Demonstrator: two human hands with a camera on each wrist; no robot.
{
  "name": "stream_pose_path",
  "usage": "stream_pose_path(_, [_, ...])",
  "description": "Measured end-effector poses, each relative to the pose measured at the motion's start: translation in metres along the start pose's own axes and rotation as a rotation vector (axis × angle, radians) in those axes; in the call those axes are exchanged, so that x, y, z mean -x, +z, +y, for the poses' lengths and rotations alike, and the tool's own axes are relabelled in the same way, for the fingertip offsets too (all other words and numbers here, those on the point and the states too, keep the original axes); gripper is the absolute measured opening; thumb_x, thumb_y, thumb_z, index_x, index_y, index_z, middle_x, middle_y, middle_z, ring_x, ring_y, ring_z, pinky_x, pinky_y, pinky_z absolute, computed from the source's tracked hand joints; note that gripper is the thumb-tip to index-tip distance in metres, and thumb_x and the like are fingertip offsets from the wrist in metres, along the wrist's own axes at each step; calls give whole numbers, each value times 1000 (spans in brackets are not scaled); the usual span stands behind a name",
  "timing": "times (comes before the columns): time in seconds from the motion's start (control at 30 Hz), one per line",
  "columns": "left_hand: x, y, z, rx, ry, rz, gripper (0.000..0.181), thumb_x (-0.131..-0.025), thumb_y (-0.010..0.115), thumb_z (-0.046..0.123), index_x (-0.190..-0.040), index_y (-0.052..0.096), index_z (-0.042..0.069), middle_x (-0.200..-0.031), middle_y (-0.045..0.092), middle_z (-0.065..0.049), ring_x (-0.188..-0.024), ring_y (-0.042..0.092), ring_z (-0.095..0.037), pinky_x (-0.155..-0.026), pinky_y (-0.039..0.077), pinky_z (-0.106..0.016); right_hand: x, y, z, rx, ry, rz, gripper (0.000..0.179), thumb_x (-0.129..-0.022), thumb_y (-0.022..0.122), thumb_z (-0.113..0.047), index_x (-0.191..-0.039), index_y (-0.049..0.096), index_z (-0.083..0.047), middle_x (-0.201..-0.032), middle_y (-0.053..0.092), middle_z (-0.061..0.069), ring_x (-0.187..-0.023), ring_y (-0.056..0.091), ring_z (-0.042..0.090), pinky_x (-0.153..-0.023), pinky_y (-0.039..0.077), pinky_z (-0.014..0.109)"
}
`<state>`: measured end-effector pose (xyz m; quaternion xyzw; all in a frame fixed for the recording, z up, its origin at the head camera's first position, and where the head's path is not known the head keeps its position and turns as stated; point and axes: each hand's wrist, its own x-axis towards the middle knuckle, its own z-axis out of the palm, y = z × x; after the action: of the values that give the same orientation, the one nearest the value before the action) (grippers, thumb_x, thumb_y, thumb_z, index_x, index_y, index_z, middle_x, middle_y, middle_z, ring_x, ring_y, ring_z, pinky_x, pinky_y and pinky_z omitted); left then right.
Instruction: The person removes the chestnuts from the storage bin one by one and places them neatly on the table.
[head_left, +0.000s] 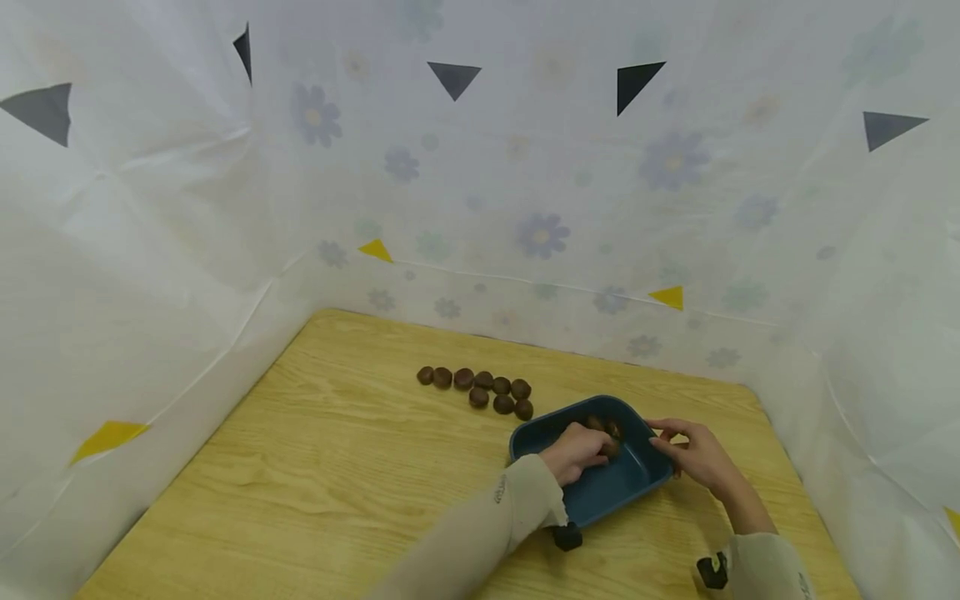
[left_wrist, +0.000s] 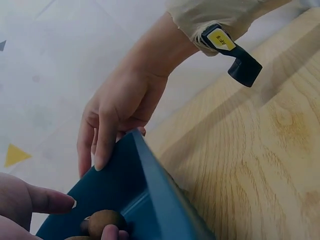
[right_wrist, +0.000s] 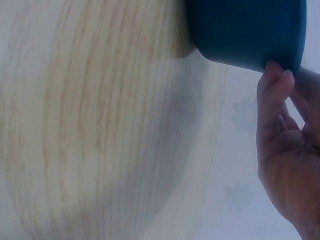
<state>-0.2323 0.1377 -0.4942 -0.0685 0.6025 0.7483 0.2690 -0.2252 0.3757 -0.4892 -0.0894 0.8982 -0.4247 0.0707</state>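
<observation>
A dark blue rounded-corner tub (head_left: 636,477) stands tilted over the right part of the table, with several brown chestnuts inside. My left hand (head_left: 576,452) reaches into it. In the left wrist view, one fingertip overlaps a chestnut (left_wrist: 104,222), while another finger points toward it, apart from it. At the tub's right corner, my right hand (head_left: 693,454) grips the rim between thumb and fingers; the right wrist view shows its fingertips (right_wrist: 274,70) on the outer wall. Outside the tub, beyond its left corner, several chestnuts (head_left: 464,379) lie in two rows.
The wood-grain table (head_left: 300,467) is enclosed by pale flower-printed sheeting (head_left: 480,167) at the back and sides. Black wrist mounts (head_left: 567,536) hang under the sleeves, the left one close to the tub's near edge.
</observation>
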Motion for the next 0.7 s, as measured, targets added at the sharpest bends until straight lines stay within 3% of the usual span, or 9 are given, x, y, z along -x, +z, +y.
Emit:
stream_pose_path(0.17, [-4, 12, -1, -4, -21, -58, 13, -91, 65, -3, -104, 65, 1, -112, 63, -6, -102, 68, -22, -101, 58, -45, 1, -1, 1, -8, 2, 4, 46, -104, 65, -21, -145, 58, -1, -100, 60, 18, -55, 61, 19, -49, 55, 40])
stream_pose_path(0.47, [-12, 24, -3, -86, -18, -256, 24, -99, 61, 2, -121, 71, -4, -119, 69, -8, -117, 66, -27, -109, 52, -53, -2, -2, 2, 0, -6, 3, 45, -105, 65, -22, -145, 58, -2, -102, 62, 17, -53, 60, 25, -49, 56, 41])
stream_pose_path(0.57, [-15, 28, -7, -129, -4, -314, 24, -102, 59, 1, -122, 70, -6, -117, 70, -11, -116, 67, -31, -106, 54, -54, -2, -2, 2, 2, -4, 8, 45, -105, 65, -22, -144, 59, -2, -101, 62, 17, -53, 59, 24, -48, 55, 40])
stream_pose_path(0.7, [-17, 32, -13, -164, 4, -329, 21, -102, 62, 1, -119, 70, -7, -109, 71, -12, -109, 71, -33, -97, 60, -47, -1, -1, 3, 10, 2, -3, 46, -105, 65, -23, -144, 58, -1, -98, 62, 15, -55, 60, 24, -49, 55, 40])
